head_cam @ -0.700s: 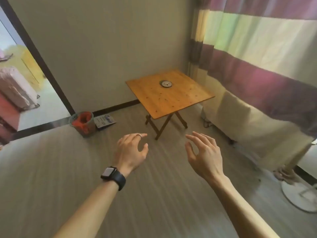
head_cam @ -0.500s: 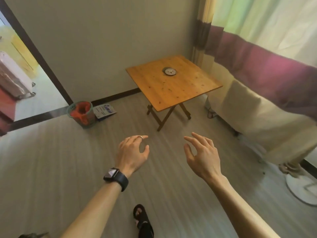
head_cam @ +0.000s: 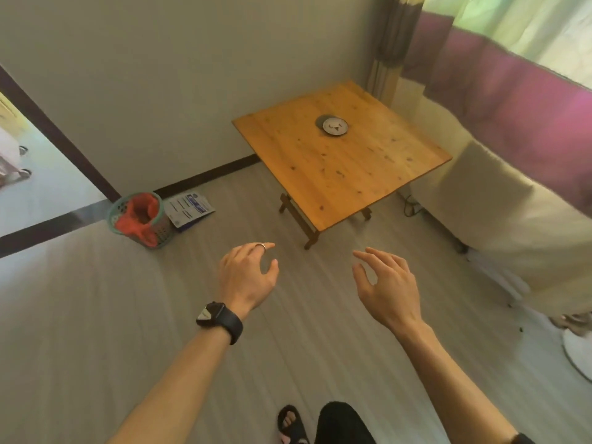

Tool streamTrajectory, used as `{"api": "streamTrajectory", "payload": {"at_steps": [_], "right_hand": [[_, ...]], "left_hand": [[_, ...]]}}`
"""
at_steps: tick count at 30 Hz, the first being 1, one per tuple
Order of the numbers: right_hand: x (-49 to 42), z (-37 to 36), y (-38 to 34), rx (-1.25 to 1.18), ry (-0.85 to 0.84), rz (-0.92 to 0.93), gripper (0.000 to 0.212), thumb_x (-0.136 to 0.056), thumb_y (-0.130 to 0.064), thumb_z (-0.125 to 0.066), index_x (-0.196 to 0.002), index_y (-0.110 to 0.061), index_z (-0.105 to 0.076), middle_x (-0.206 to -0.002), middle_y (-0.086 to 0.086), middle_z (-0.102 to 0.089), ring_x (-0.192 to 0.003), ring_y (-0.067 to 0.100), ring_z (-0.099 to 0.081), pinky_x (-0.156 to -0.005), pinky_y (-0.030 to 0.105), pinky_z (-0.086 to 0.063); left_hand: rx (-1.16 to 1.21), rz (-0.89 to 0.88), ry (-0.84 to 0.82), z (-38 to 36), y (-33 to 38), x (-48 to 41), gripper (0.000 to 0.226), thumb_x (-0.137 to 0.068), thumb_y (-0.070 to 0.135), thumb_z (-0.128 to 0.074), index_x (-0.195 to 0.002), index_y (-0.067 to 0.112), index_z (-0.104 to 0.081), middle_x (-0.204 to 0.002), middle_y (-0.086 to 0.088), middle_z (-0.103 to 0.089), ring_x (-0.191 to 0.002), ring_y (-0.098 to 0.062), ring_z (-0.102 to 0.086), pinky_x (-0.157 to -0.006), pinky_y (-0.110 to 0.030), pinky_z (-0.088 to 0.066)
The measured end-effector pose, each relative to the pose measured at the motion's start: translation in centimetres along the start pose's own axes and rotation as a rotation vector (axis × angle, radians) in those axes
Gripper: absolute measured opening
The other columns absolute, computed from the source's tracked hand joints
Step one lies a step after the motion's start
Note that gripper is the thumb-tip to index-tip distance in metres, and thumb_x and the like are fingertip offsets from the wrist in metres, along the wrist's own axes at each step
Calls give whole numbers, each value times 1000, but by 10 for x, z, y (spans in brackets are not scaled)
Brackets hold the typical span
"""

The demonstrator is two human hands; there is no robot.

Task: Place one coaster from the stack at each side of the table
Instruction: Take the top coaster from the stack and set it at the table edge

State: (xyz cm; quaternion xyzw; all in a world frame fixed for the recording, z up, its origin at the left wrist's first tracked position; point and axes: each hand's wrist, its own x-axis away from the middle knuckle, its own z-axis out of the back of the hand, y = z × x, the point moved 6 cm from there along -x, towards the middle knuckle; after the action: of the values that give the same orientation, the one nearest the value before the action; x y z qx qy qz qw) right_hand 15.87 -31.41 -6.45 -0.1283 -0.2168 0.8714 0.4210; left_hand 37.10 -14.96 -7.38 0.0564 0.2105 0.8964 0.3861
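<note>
Nearest, the left hand [head_cam: 246, 278] at 7 o'clock and the right hand [head_cam: 386, 288] at 5 o'clock hang over the floor, fingers [head_cam: 379, 256] loosely spread and holding nothing. Farther, toward 12 o'clock, the round coaster stack [head_cam: 333, 125] lies flat near the middle of the wooden surface [head_cam: 339, 174], having no long axis; well apart at 10 o'clock stands a green basket [head_cam: 141, 219].

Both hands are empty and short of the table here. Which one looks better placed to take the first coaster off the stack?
Right, narrowly. The coaster stack sits toward the table's far right, more in line with the right hand than the left hand. Both are open and equally far back.
</note>
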Motion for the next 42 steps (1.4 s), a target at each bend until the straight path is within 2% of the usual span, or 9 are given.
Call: {"api": "streamTrajectory", "payload": {"at_steps": [10,22,32,35,38,42], "right_hand": [[-176,-74,-33,-72,-104,-110,36,-99,-49,-47,-129,-38,-64,-137,-12,-61,-135,19,-41,-105,42,-40],[-371,-139,-79,-100,-216,-237,41,-98,-53,-42,-133,-38,-60,-138,-9,-61,-134,23,-41,-102,41,-42],[-494,-177,-79,-167,-132,-517,43,-98,-52,-46,-135,-35,-58,-140,-4,-60,-137,25,-41,-105,42,-40],[-533,-187,-71,-225,-103,-579,43,-99,-50,-47,-135,-31,-58,-138,-3,-61,-131,26,-49,-106,43,-42],[-580,-202,-52,-346,-90,-687,44,-99,-49,-49,-137,-28,-56,-134,-4,-64,-111,22,-65,-93,37,-48],[-640,-234,-15,-514,-66,-849,45,-99,-47,-52,-138,-25,-54,-134,-5,-63,-120,18,-58,-87,33,-46]], "left_hand": [[-85,16,-167,-27,-60,-184,41,-91,45,-51,-129,32,-58,-132,8,-60,-125,-18,-51,-102,-38,-43],[-95,-7,-287,-34,-93,-412,40,-93,43,-50,-130,31,-56,-135,5,-58,-126,-19,-49,-103,-39,-41],[-131,-212,-464,-88,-97,-604,42,-93,42,-49,-132,30,-55,-140,5,-54,-130,-21,-45,-104,-40,-40],[-139,-242,-520,-114,-88,-652,42,-93,42,-48,-133,30,-53,-142,6,-51,-133,-20,-41,-104,-39,-38],[-152,-303,-582,-147,-75,-694,43,-94,42,-48,-134,30,-52,-144,5,-48,-135,-19,-39,-107,-39,-36],[-205,-343,-663,-203,-65,-752,45,-95,43,-46,-138,28,-50,-151,2,-41,-141,-20,-32,-115,-44,-29]]}}
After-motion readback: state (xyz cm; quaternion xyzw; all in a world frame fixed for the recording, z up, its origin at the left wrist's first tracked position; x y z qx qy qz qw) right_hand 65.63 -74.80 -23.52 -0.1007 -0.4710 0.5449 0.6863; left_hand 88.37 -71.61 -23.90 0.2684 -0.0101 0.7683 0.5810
